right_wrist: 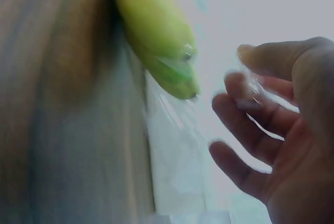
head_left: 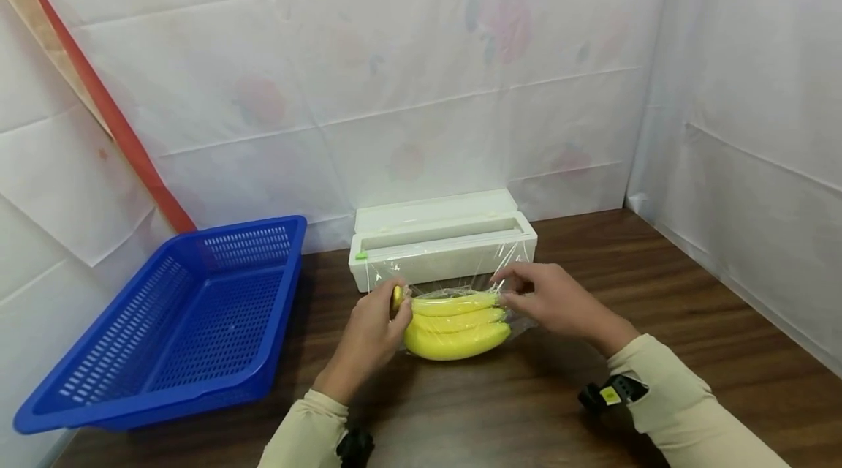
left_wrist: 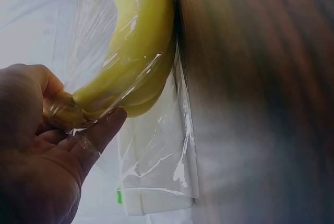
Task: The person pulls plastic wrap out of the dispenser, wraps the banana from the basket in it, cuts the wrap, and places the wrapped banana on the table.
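A bunch of yellow bananas [head_left: 457, 340], partly covered by clear cling film [left_wrist: 96, 31], lies in front of the white cling film box [head_left: 454, 256]. My left hand [head_left: 373, 329] grips the bunch by its stem end, with film between fingers and fruit. Beyond the banana tips, my right hand [head_left: 555, 301] has its fingers loosely bent and spread. In the right wrist view a scrap of film clings about its fingertips [right_wrist: 237, 84], and the thumb stands apart from them. From the box, the film stretches forward to the bananas.
A blue plastic basket [head_left: 266, 336] stands on the left of the brown wooden table [head_left: 460, 424]. The box lid [head_left: 437, 206] is raised, and a small green piece [head_left: 361, 255] sits at the box's left end. White sheeting [head_left: 395, 88] hangs behind and on both sides.
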A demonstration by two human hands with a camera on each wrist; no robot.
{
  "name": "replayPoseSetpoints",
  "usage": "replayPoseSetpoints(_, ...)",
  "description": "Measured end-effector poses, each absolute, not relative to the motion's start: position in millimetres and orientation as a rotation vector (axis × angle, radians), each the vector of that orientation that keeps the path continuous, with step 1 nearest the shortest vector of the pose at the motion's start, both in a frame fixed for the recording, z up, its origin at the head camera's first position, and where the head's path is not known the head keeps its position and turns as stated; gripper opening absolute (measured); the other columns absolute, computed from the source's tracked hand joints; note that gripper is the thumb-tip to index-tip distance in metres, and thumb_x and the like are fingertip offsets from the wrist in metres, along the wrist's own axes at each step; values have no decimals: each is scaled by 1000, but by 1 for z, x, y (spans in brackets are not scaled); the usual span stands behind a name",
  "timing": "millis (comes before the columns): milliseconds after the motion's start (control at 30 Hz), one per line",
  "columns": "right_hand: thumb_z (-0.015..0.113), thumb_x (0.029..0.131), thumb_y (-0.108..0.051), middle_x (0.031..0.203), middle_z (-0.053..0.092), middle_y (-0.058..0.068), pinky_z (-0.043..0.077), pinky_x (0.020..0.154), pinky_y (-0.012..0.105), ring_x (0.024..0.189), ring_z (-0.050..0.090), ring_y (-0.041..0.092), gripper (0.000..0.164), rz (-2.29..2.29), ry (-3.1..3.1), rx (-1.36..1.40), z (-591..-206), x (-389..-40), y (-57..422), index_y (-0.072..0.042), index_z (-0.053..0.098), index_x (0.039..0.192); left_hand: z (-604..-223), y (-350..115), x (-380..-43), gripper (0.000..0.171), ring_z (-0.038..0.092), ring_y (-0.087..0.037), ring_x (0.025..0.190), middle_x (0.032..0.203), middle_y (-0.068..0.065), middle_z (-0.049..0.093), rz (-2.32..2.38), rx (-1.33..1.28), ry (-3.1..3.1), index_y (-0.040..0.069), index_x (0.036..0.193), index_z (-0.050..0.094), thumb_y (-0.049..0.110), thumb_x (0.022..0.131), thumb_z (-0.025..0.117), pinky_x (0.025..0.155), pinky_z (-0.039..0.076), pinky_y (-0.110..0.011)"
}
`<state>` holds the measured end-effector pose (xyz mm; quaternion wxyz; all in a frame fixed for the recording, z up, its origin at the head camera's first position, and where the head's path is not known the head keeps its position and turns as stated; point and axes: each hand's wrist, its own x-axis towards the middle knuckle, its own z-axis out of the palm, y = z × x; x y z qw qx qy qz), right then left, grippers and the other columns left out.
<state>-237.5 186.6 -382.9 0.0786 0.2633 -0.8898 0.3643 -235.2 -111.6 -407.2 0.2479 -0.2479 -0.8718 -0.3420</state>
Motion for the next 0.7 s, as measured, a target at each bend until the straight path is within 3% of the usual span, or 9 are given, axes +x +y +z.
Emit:
replayPoseSetpoints(233, 71, 93, -11, 82, 62, -3, 51, 62, 28, 74, 59, 15, 8, 1214, -2560, 753, -395, -245, 189, -12, 63, 96, -410, -113, -236, 3, 56, -11, 73, 81, 3, 57, -963, -681, -2375, 6, 98, 63, 7, 95, 63, 63, 50, -26)
replayPoseSetpoints(533, 76, 91, -28, 67, 49, -10, 39, 53, 28, 58, 45, 8, 24, 805, -2579, 559, -413, -247, 179, -22, 56, 81, -412, -117, -238, 10, 58, -13, 79, 91, 0, 65, -1061, -710, -2371, 4, 104, 66, 1, 95, 64, 66, 51, -27)
replayPoseSetpoints(700, 75, 91, -21, 70, 54, -11, 45, 55, 27, 62, 50, 7, 17, 896, -2589, 644, -412, -248, 182, -22, 63, 80, -410, -117, -237, 25, 63, -13, 82, 100, -5, 70, -1068, -740, -2362, 5, 119, 63, 2, 95, 64, 65, 55, -27)
